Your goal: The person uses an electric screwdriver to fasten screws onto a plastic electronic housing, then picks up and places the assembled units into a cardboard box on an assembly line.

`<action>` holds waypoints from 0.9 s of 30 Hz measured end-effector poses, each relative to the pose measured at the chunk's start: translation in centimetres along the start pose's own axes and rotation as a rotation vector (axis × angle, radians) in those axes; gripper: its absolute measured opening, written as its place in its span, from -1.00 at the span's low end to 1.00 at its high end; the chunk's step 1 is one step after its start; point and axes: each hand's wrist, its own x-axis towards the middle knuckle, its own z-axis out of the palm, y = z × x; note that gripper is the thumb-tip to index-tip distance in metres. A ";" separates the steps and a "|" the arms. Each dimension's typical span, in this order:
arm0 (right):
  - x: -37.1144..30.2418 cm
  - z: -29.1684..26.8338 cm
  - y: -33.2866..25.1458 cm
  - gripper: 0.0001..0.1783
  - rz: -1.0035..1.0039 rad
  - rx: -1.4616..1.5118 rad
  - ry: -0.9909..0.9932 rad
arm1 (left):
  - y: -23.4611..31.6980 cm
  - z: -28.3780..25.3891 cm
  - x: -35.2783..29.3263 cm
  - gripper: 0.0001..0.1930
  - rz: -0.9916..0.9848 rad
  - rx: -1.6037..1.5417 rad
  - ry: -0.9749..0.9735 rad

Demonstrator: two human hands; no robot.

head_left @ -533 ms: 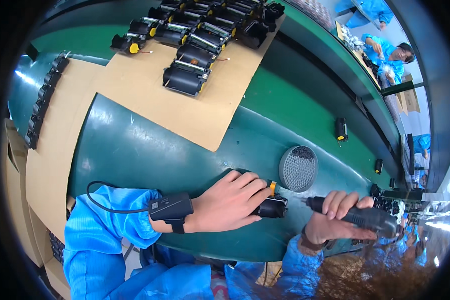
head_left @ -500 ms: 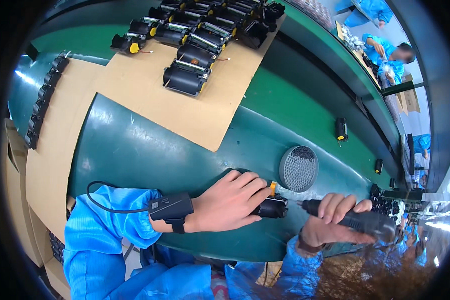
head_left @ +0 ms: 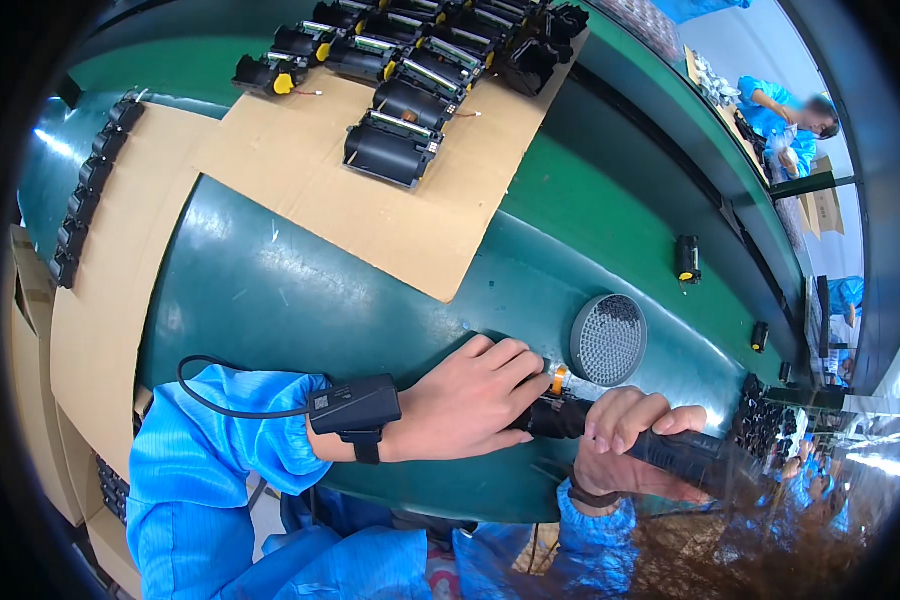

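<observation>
Pressed against the green worktop, a black plastic part point(head_left: 550, 419) with an orange ribbon cable point(head_left: 559, 378) is held by my left hand point(head_left: 475, 395), whose fingers curl over its left end. My right hand point(head_left: 635, 435) is wrapped round a black power screwdriver point(head_left: 688, 455). The screwdriver's nose points left at the right end of the part; fingers hide whether its tip touches. Just beyond the part stands a round grey dish point(head_left: 643, 350) with a perforated plate and small dark pieces, probably screws, at its far side.
Rows of black assemblies with yellow gears point(head_left: 395, 150) stand on a cardboard sheet point(head_left: 410, 255) at the far left. More black parts line the left cardboard point(head_left: 95, 180). A few single units point(head_left: 687, 260) sit along the right side. A co-worker in blue point(head_left: 770, 105) works beyond the frame rail.
My right hand has brought the screwdriver left, up to the black part. My left hand keeps its hold. The whole view has shifted slightly.
</observation>
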 end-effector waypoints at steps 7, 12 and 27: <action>0.1 0.6 0.2 -0.12 -0.001 -0.055 0.004 | 0.0 0.1 0.0 -0.35 0.005 0.004 0.020; -0.1 0.3 0.4 -0.11 -0.002 -0.025 0.003 | 0.1 0.1 0.0 -0.36 -0.004 -0.002 0.012; -0.3 0.1 1.4 -0.04 0.011 0.006 -0.001 | 0.2 0.0 0.2 -0.35 0.029 0.035 0.096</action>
